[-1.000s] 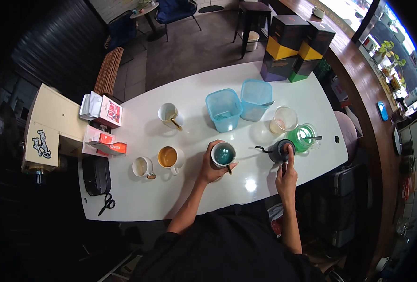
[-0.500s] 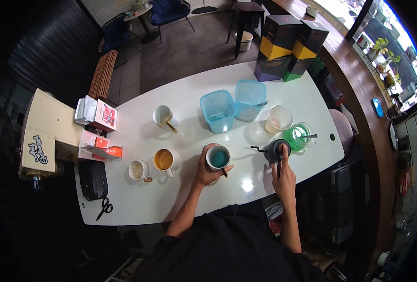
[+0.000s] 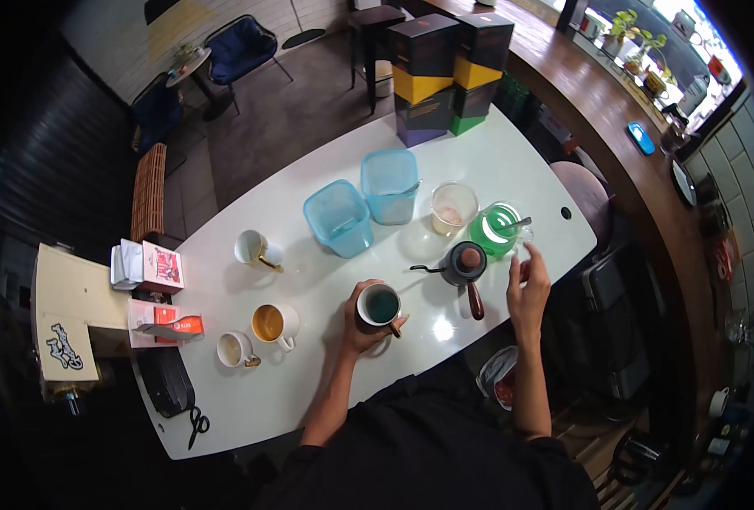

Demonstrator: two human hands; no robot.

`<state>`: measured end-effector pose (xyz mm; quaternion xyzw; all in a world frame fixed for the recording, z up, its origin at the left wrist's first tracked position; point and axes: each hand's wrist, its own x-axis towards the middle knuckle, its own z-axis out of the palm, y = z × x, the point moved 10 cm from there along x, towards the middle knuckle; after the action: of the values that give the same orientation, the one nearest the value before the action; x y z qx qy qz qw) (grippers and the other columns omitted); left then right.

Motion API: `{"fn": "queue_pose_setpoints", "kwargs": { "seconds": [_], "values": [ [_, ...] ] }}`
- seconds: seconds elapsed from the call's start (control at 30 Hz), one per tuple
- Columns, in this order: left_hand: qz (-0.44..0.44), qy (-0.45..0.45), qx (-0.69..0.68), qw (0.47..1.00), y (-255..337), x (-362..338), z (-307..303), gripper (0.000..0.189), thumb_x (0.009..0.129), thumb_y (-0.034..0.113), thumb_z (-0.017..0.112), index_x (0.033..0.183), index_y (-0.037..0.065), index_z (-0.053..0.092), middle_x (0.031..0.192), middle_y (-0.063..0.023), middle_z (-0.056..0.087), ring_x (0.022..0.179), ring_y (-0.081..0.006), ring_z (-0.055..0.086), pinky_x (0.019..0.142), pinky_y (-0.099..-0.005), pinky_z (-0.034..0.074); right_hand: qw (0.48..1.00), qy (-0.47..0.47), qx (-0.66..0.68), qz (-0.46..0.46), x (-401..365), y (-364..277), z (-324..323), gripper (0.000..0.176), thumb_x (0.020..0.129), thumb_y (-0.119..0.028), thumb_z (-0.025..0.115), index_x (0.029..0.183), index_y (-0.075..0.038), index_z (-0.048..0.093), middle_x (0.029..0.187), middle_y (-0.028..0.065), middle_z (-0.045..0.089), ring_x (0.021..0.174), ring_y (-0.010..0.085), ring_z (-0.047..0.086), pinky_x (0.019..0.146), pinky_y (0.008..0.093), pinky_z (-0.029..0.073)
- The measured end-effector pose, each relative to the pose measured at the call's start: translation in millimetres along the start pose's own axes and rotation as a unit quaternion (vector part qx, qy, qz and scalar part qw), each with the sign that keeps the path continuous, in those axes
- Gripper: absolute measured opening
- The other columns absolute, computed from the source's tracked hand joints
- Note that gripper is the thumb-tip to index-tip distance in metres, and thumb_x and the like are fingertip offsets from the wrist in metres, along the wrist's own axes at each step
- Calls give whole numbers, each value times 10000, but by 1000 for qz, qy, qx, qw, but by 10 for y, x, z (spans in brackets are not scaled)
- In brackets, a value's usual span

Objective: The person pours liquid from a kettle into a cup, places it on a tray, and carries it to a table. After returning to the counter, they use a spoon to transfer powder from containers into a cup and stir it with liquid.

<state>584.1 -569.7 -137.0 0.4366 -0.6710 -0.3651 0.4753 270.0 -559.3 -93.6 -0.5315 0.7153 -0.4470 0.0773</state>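
My left hand (image 3: pixel 365 327) is wrapped round a mug (image 3: pixel 380 304) with dark teal showing inside and a gold handle on its right. My right hand (image 3: pixel 530 285) hovers by the table's near right side, thumb and fingers apart, holding nothing. Just left of it stands a small black gooseneck kettle (image 3: pixel 460 270), its lid knob brown and its wooden handle (image 3: pixel 475 302) pointing toward me. Behind the kettle, close to my right fingertips, is a clear glass jug (image 3: pixel 494 231) of green liquid with a spoon (image 3: pixel 517 224) in it. A clear plastic cup (image 3: pixel 454 209) sits beside the jug.
Two blue plastic containers (image 3: pixel 340 219) stand mid-table. To the left are a white mug (image 3: pixel 256 248), a gold-lined mug (image 3: pixel 276 325) and a small cup (image 3: pixel 236 349). Scissors (image 3: pixel 197 425) lie at the front left corner. Stacked dark boxes (image 3: pixel 423 76) rise at the far end.
My right hand has let go of the kettle and moved right, its fingers now apart. My left hand still holds the mug. The whole view has shifted and turned slightly.
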Motion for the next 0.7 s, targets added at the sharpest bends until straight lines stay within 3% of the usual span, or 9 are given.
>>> {"fn": "queue_pose_setpoints", "kwargs": {
  "seconds": [0.2, 0.27, 0.5, 0.6, 0.67, 0.7],
  "values": [
    [7, -10, 6, 1000, 27, 44, 84, 658, 615, 131, 896, 1139, 36, 509, 881, -42, 636, 801, -133, 625, 754, -292, 521, 998, 34, 5, 55, 542, 405, 1, 342, 891, -126, 642, 1180, 50, 592, 792, 150, 617, 571, 216, 573, 577, 343, 458],
    [-12, -10, 3, 1000, -35, 51, 103, 651, 622, 140, 893, 1138, 38, 509, 878, -42, 636, 797, -134, 626, 750, -292, 522, 999, -2, -12, 47, 620, 374, 80, 295, 873, -122, 656, 1110, 52, 634, 775, 159, 644, 589, 229, 611, 589, 341, 473],
    [-17, -16, -12, 1000, -66, 65, 181, 644, 626, 147, 888, 1136, 42, 511, 898, -45, 631, 816, -140, 622, 770, -301, 517, 998, 9, 20, 51, 671, 254, 130, 163, 837, -74, 663, 938, 54, 653, 720, 160, 648, 605, 254, 628, 591, 358, 476],
    [-32, -13, -14, 999, -23, 50, 177, 634, 627, 133, 882, 1134, 45, 511, 913, -47, 623, 825, -139, 613, 781, -300, 512, 999, -40, 36, -5, 665, 183, 268, 119, 831, -48, 654, 904, 47, 647, 746, 170, 649, 627, 270, 632, 611, 363, 480],
    [-81, -18, -39, 996, -104, 29, 190, 617, 631, 152, 869, 1132, 49, 525, 1005, -57, 602, 893, -164, 600, 813, -316, 504, 993, -34, 30, -113, 631, -38, 295, 90, 849, -31, 648, 886, 51, 650, 684, 104, 599, 524, 161, 521, 530, 284, 421],
    [-84, -17, -38, 996, -106, 23, 193, 617, 631, 152, 869, 1132, 49, 525, 1005, -57, 602, 893, -164, 600, 813, -316, 504, 990, -41, 8, -132, 607, -82, 315, 83, 863, -12, 631, 908, 51, 661, 710, 115, 579, 533, 184, 515, 536, 294, 413]
  ]
}}
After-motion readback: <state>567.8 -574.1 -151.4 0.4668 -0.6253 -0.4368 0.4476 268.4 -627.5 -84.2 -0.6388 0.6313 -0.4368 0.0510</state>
